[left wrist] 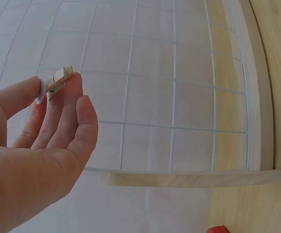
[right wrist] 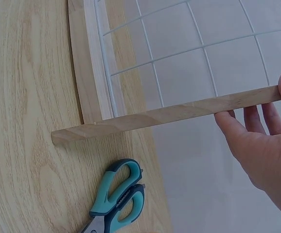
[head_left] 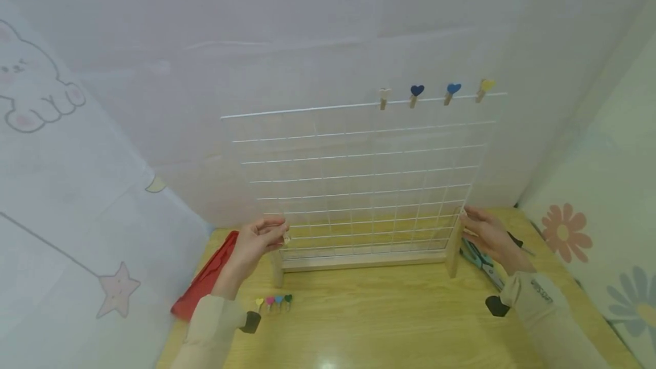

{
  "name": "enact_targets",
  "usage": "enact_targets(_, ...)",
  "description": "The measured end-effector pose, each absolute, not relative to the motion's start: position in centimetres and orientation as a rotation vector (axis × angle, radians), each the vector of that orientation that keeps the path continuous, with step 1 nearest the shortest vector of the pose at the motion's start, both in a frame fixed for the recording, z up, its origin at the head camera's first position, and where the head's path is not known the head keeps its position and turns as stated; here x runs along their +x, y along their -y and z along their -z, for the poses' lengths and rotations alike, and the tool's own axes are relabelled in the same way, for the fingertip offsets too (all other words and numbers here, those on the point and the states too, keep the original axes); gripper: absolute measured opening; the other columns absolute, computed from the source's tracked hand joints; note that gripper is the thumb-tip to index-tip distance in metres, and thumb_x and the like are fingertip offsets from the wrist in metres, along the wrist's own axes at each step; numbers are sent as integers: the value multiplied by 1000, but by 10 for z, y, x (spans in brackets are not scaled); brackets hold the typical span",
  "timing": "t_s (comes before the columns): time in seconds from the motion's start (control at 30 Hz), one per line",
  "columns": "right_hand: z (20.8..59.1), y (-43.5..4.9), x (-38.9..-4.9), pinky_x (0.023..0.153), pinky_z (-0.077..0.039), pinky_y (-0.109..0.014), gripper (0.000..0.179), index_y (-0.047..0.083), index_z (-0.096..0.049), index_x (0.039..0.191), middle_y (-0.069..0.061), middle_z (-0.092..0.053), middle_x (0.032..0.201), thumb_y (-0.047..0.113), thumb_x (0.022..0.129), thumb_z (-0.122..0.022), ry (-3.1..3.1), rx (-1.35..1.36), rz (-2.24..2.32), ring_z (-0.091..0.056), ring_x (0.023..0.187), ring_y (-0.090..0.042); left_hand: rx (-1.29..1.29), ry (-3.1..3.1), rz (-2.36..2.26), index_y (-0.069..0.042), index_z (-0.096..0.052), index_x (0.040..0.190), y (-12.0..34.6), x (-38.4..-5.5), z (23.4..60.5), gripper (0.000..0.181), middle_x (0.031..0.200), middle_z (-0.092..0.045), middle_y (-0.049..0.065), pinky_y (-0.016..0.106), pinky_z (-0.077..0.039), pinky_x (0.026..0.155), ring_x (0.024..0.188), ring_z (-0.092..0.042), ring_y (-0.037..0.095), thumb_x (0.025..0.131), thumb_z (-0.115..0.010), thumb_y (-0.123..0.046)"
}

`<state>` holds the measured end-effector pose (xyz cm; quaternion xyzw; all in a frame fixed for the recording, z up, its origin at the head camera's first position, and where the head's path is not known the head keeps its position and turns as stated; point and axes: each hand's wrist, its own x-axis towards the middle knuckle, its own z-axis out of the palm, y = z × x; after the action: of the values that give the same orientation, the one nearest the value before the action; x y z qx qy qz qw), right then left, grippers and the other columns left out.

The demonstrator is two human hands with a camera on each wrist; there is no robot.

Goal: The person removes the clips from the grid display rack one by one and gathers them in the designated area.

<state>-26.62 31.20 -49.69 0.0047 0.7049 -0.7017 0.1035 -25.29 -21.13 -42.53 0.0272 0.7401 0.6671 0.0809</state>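
A white wire grid panel (head_left: 312, 109) stands upright in a wooden stand (head_left: 364, 261) on the table. My left hand (head_left: 251, 246) pinches a small wooden clothespin (left wrist: 58, 82) between thumb and fingers, in front of the grid's lower left side. A pale disc-like piece on that clothespin touches the thumb; its full shape is hidden. On the other side, my right hand (head_left: 489, 235) holds the stand's right wooden upright (right wrist: 165, 115), thumb on one face and fingers on the other. Several heart-topped clothespins (head_left: 417, 92) are clipped along the right half of the grid's top wire.
Several more heart clothespins (head_left: 279, 300) lie in a row on the table (head_left: 359, 323), front left. A red pouch-like item (head_left: 207, 281) lies beyond the left forearm. Teal-handled scissors (right wrist: 118, 194) lie beside the right upright. Printed cloth walls (head_left: 307, 16) surround the table.
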Motion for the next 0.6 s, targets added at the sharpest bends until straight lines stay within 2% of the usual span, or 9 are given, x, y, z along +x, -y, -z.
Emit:
enact_targets(0.03, 498, -312, -266, 110, -29, -44, 79, -1, 3, 151, -28, -2, 156, 32, 101, -48, -2083, 16, 2067, -36, 134, -24, 62, -2223, -1985, 7, -54, 124, 213, -252, 429, 39, 101, -68, 3, 32, -56, 80, 84, -64, 19, 93, -64, -14)
enact_targets(0.17, 498, -313, -267, 108, -34, -38, 79, -2, 2, 152, -28, -2, 155, 31, 101, -49, -2080, 16, 2071, -45, 119, -6, -52, -2286, -1931, 6, -54, 125, 227, -245, 450, 40, 105, -68, 8, 31, -55, 79, 87, -65, 21, 93, -65, -15)
enact_targets(0.27, 498, -312, -267, 110, -30, -43, 78, -2, 2, 151, -28, -1, 155, 30, 101, -49, -2066, 6, 2081, -45, 118, -5, -148, -2336, -1888, 5, -56, 124, 243, -237, 468, 40, 109, -68, 12, 28, -55, 76, 87, -65, 21, 92, -66, -17)
enact_targets(0.37, 496, -312, -267, 111, -27, -45, 78, -3, 2, 151, -27, 0, 156, 30, 102, -49, -2055, 2, 2093, -44, 119, -5, -242, -2364, -1855, 4, -56, 125, 260, -228, 486, 42, 107, -68, 9, 26, -54, 75, 88, -66, 20, 92, -67, -19)
enact_targets(0.5, 496, -313, -267, 107, -38, -35, 77, -3, 2, 151, -27, 2, 156, 29, 102, -49, -2051, 8, 2103, -47, 110, 3, -362, -2355, -1826, 2, -56, 126, 281, -219, 506, 43, 103, -69, 3, 26, -54, 74, 89, -66, 19, 92, -67, -22)
enact_targets(0.6, 497, -315, -267, 99, -44, -26, 77, -3, 1, 151, -28, 2, 155, 28, 102, -49, -2047, 12, 2111, -49, 104, 7, -415, -2352, -1791, 2, -55, 128, 293, -213, 519, 46, 103, -69, 3, 26, -54, 74, 91, -65, 19, 92, -67, -23)
